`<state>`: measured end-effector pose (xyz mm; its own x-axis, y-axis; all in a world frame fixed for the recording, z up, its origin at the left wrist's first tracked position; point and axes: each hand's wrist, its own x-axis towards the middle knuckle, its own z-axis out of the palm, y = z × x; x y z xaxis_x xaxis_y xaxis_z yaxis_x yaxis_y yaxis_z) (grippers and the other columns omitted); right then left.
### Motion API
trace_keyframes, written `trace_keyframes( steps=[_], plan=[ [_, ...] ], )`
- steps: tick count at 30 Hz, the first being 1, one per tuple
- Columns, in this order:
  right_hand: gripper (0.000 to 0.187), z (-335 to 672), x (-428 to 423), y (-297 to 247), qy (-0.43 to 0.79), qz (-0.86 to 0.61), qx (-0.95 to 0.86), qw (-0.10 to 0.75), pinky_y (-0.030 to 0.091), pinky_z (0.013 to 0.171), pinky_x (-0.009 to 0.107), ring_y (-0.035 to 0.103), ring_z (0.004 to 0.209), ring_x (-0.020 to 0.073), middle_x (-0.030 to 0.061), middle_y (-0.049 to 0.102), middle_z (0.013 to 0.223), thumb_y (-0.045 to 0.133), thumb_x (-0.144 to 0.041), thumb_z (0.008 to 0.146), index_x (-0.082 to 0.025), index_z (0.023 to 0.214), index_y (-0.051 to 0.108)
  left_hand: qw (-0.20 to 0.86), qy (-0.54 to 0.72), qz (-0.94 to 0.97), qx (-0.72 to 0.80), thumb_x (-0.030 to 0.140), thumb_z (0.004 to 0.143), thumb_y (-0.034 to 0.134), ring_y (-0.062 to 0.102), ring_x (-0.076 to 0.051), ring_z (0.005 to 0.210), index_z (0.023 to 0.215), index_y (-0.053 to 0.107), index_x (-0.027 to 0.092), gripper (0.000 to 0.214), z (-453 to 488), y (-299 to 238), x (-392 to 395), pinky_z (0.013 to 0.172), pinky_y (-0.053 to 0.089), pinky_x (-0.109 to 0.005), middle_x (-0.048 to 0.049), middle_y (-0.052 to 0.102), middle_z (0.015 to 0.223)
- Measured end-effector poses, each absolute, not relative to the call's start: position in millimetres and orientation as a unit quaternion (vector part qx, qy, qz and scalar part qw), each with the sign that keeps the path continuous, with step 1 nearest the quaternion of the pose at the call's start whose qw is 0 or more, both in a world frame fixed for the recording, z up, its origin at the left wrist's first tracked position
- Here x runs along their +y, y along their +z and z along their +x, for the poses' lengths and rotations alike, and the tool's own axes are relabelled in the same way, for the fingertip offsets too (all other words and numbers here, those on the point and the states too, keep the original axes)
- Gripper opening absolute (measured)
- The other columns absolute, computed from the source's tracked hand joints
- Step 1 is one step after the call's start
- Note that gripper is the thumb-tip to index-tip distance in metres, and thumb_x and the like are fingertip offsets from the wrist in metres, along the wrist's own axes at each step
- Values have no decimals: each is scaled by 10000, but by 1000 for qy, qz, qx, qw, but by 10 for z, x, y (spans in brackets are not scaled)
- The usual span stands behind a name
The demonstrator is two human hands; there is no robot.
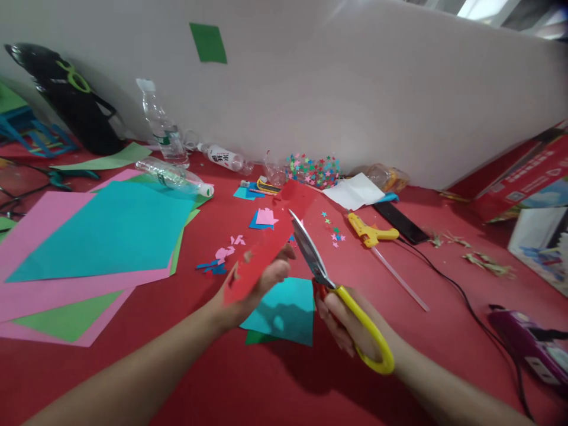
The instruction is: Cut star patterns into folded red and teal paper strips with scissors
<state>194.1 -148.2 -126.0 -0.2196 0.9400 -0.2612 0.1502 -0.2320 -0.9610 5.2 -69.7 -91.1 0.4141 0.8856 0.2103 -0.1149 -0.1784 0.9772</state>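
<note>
One pair of yellow-handled scissors point(366, 325) in our right hand point(341, 313), grip wrapped round; our left hand point(257, 293) pinching red paper point(266, 251) above teal sheet point(293, 316). We judge trimming in hand; next snip calls for steady paper, blades lined up with edge. Farther: white lettering on red box point(523, 177), dark characters on lying bottle point(226, 160), too blurred for us.

Moderate, fairly flat indoor light. Blown-out bright patch point(481, 8) top right, dark corner beside it. Faint glare streak high on the wall point(377, 83). Pale sheen on the tabletop point(213, 390) right of centre; soft shadows below the hands and across the turquoise sheet point(295, 305). Wide-angle stretch at edges, wall top bowed. Red paper point(266, 251) slightly blurred.
</note>
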Motion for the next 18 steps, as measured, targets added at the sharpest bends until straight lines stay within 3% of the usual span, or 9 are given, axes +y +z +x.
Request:
trace_keyframes(
  steps=[4,11,18],
  plan=[
    [482,1945,-1483,-1230,535,-534,-563,334,228,324,183,334,313,56,-95,367,415,460,-663,838,-205,695,415,568,505,559,332,477,892,411,563,-191,669,811,674,203,389,15,-950,-653,653,456,-319,-41,628,679],
    [476,1946,-1462,-1224,515,-522,-599,322,234,344,198,348,318,61,-92,383,416,451,-663,846,-211,709,387,555,544,504,377,339,835,575,595,-177,678,670,665,207,230,34,-954,-608,727,492,-304,-11,644,663],
    [493,1974,-1505,-1248,574,-516,-560,301,260,337,178,324,321,64,-97,355,401,431,-678,844,-206,706,410,552,539,505,387,341,843,562,621,-175,700,664,682,213,251,-5,-948,-581,765,509,-309,-15,689,692]
  ],
)
